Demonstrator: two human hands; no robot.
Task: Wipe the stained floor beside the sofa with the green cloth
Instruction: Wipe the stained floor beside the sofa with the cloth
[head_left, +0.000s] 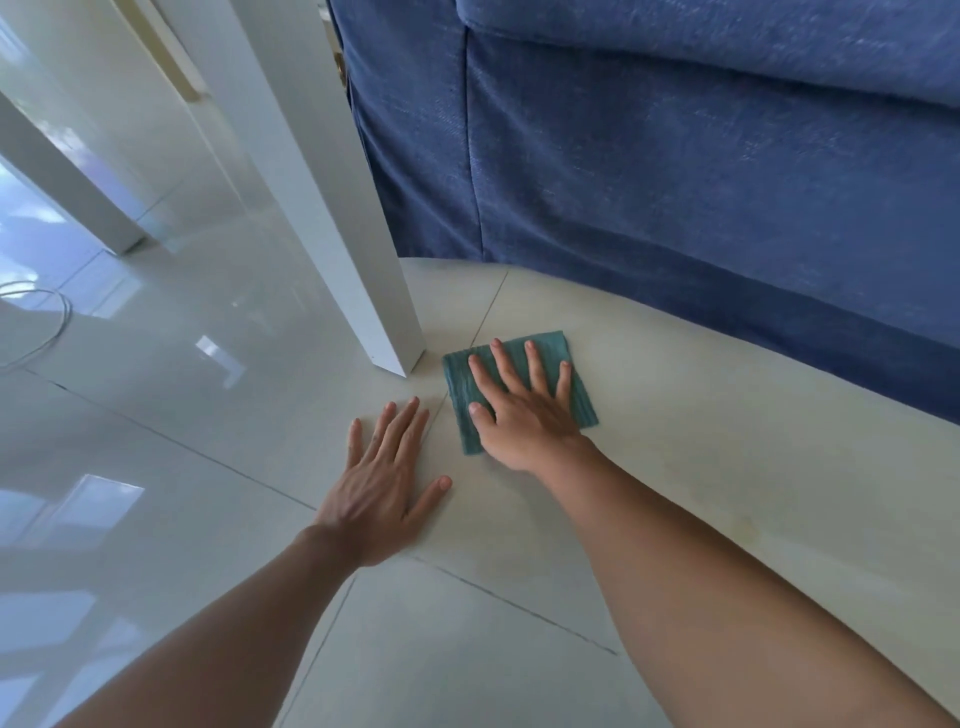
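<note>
Beside the sofa (675, 171) the right hand (524, 415), fingers wide, presses the green cloth (460, 374) flat (left hand (382, 488) open on floor (727, 441)); it may bunch against the table leg (363, 270).

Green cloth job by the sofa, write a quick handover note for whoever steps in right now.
Right hand: flat, fingers spread, pressing the green cloth onto the floor; not gripping it.
Left hand: open, palm down on bare tile left of the cloth, bracing.
Cloth: folded square, lying just right of the white table leg, in front of the blue sofa.
Done: cloth is down and in contact with the floor.
Left: a faint yellowish stain shows on the tile right of the right forearm, nearer the camera; the cloth is not on it. Wipe there.
</note>
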